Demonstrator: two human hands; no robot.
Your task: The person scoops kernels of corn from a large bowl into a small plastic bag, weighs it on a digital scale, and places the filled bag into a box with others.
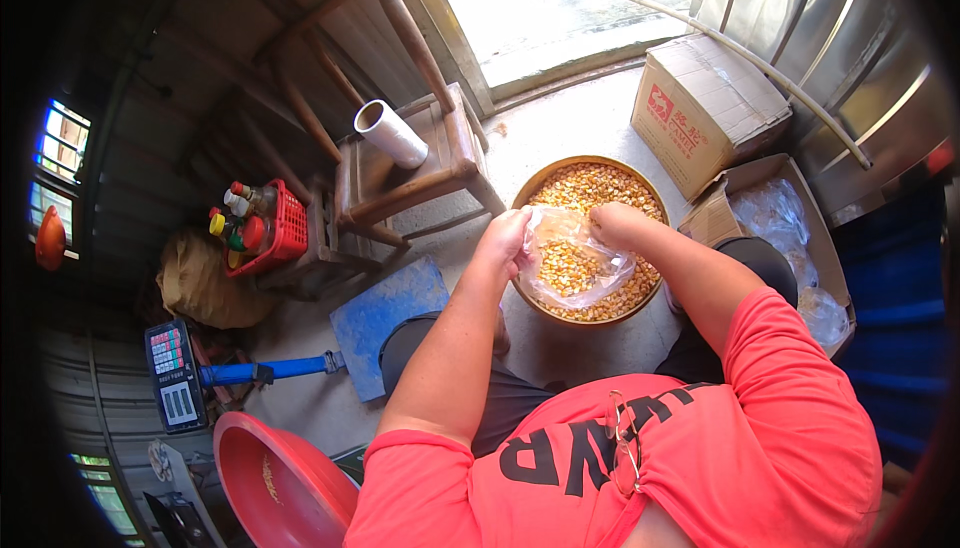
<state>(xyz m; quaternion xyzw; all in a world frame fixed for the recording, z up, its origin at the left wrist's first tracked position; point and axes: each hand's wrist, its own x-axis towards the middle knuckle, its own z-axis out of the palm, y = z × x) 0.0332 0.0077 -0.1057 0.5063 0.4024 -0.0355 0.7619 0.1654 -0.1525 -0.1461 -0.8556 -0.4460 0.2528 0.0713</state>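
Between my two hands a clear plastic bag (577, 259) is held over a round basin (528, 194) of dried corn kernels (596, 180). My left hand (508, 240) grips the bag's left edge. Fingers of my right hand (615, 224) close on its upper right edge, partly hidden behind the hand itself. Yellow kernels show within the bag's outline; whether they are inside it or seen through it, I cannot tell. The basin rests on the concrete floor between my legs.
A wooden chair (405, 203) with a roll of clear plastic (394, 134) stands front left. Beside it are a red basket (289, 229) of bottles and a blue platform scale (390, 323). At right, an open carton (787, 165) holds bagged goods near a closed cardboard box (705, 105). A red tub (289, 480) sits lower left.
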